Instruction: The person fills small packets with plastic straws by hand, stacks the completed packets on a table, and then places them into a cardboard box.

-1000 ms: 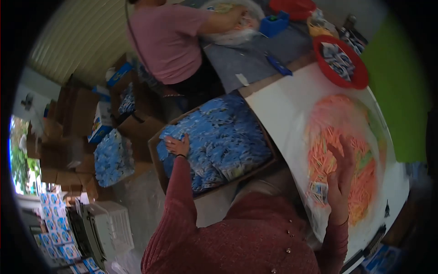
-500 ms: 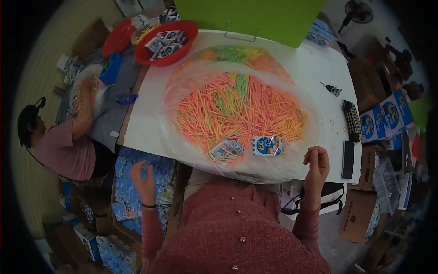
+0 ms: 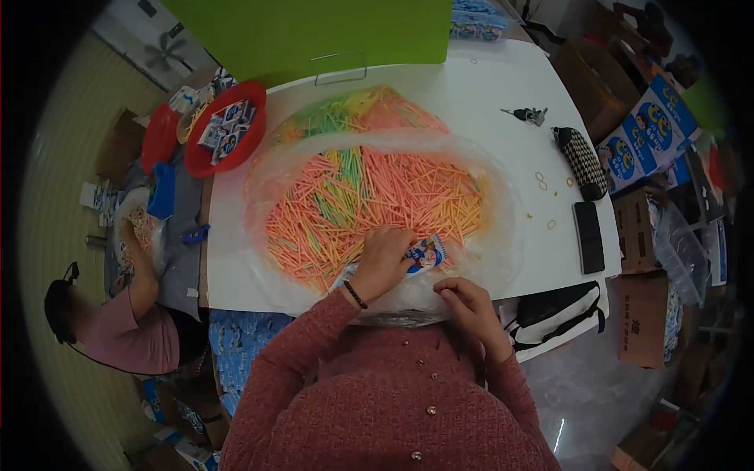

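A large clear plastic bag (image 3: pixel 503 228) lies opened on the white table, full of thin pink, yellow and green sticks (image 3: pixel 408 188). My left hand (image 3: pixel 382 261), with a dark bracelet at the wrist, is over the front of the sticks. Its curled fingers and thumb close round the left end of a small blue-and-white printed packet (image 3: pixel 428 253). Beneath that wrist, a second packet (image 3: pixel 343 276) is mostly hidden. My right hand (image 3: pixel 469 308) is at the bag's front edge, thumb and fingertips pinched together; whatever they may hold is too small to see.
A red bowl (image 3: pixel 250 140) of packets stands at the back left, near a green panel (image 3: pixel 314 35). Keys (image 3: pixel 528 116), rubber bands (image 3: pixel 542 182), a checkered pouch (image 3: pixel 581 163) and a phone (image 3: pixel 588 238) lie right. A co-worker (image 3: pixel 129 330) sits at the left table.
Both hands have come inward: my left from beside the table onto the packet, my right leftward to the bag's front edge. The camera view has turned and shifted.
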{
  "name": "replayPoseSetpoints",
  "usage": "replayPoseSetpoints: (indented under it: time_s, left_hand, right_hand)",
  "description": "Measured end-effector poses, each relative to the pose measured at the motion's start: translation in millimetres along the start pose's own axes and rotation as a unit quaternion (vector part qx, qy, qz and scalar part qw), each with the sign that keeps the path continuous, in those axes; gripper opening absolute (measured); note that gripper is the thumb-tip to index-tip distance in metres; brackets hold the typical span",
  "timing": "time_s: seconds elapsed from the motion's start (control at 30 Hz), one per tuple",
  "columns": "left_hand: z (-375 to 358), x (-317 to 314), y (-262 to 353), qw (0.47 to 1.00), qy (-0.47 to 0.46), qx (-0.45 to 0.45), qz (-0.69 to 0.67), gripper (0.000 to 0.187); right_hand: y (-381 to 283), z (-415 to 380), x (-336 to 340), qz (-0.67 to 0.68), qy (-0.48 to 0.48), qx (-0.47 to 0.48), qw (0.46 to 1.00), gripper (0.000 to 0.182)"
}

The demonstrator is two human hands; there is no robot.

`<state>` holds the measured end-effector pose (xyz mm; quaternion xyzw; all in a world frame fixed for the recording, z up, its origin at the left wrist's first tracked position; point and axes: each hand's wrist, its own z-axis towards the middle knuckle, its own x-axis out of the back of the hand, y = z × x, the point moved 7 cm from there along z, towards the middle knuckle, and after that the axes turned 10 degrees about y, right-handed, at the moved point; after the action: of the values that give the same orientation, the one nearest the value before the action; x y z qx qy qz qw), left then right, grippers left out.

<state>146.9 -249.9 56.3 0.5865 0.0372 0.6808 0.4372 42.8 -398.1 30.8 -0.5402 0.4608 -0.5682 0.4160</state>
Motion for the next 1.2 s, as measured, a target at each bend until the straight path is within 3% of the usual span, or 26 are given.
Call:
replayPoseSetpoints:
  time_s: [0.07, 0.13, 0.17, 0.2, 0.23, 0.3, 0.33, 0.37, 0.4, 0.43, 0.53, 0.6, 0.7, 0.77, 0.83, 0.9, 1.03, 1.1, 1.13, 1.2]
  left_hand:
    - [0, 12, -4, 1.0, 0.009, -0.001, 0.006, 0.022]
    - [-5, 27, -12, 1.0, 0.018, 0.0, 0.01, 0.021]
    - [-11, 33, -29, 0.984, 0.019, 0.119, -0.128, 0.019]
    - [-21, 34, -46, 0.936, 0.02, 0.236, -0.262, 0.017]
    - [-27, 41, -51, 0.935, 0.021, 0.236, -0.262, 0.017]
    - [-47, 42, -68, 0.803, 0.032, 0.36, -0.474, 0.02]
    - [-54, 43, -73, 0.769, 0.037, 0.394, -0.503, 0.026]
    - [-56, 45, -76, 0.767, 0.043, 0.394, -0.505, 0.026]
    - [-58, 46, -76, 0.72, 0.065, 0.412, -0.554, 0.026]
    - [-61, 47, -78, 0.67, 0.086, 0.428, -0.6, 0.026]
    - [-75, 48, -97, 0.627, 0.133, 0.432, -0.634, 0.025]
    - [-75, 50, -96, 0.619, 0.144, 0.423, -0.646, 0.024]
    - [-76, 52, -95, 0.625, 0.161, 0.41, -0.644, 0.021]
    - [-79, 49, -99, 0.665, 0.14, 0.417, -0.604, 0.021]
    - [-75, 54, -99, 0.66, 0.152, 0.42, -0.604, 0.02]
    - [-74, 51, -96, 0.612, 0.122, 0.434, -0.65, 0.02]
    - [-70, 37, -100, 0.573, 0.102, 0.444, -0.681, 0.021]
    - [-67, 35, -95, 0.601, 0.11, 0.439, -0.659, 0.02]
    - [-68, 32, -96, 0.597, 0.112, 0.438, -0.662, 0.02]
    - [-68, 31, -100, 0.635, 0.124, 0.419, -0.637, 0.021]
  right_hand:
    - [-1, 4, 8, 0.095, 0.029, -0.073, 0.992, 0.013]
    - [-22, 12, 22, 0.073, 0.044, -0.078, 0.993, 0.013]
    - [-29, 18, 29, 0.05, 0.053, -0.082, 0.994, 0.012]
    - [-32, 26, 31, 0.049, 0.054, -0.084, 0.994, 0.012]
    - [-43, 38, 37, -0.026, 0.082, -0.021, 0.996, 0.012]
    - [-67, 63, 39, -0.157, 0.118, 0.1, 0.975, 0.01]
    - [-69, 77, 37, -0.159, 0.114, 0.103, 0.975, 0.01]
    - [-79, 89, 28, -0.205, 0.083, 0.175, 0.959, 0.009]
    - [-88, 99, 19, -0.248, 0.051, 0.245, 0.936, 0.009]
    - [-89, 113, 14, -0.249, 0.046, 0.247, 0.935, 0.009]
    - [-91, 148, -14, -0.289, 0.016, 0.308, 0.906, 0.01]
    - [-77, 174, -32, -0.251, 0.011, 0.213, 0.944, 0.02]
    - [-70, 196, -67, -0.304, 0.05, 0.193, 0.932, 0.03]
    - [-59, 201, -88, -0.344, 0.031, 0.203, 0.916, 0.033]
    - [-49, 209, -103, -0.382, 0.009, 0.212, 0.899, 0.036]
    - [-38, 214, -110, -0.385, -0.032, 0.191, 0.902, 0.033]
    - [-37, 220, -90, -0.375, -0.033, 0.136, 0.916, 0.029]
    - [-25, 214, -72, -0.206, -0.055, -0.045, 0.976, 0.021]
    - [-26, 208, -71, -0.211, -0.058, -0.045, 0.975, 0.021]
    - [-35, 196, -64, 0.114, -0.005, -0.04, 0.993, 0.019]
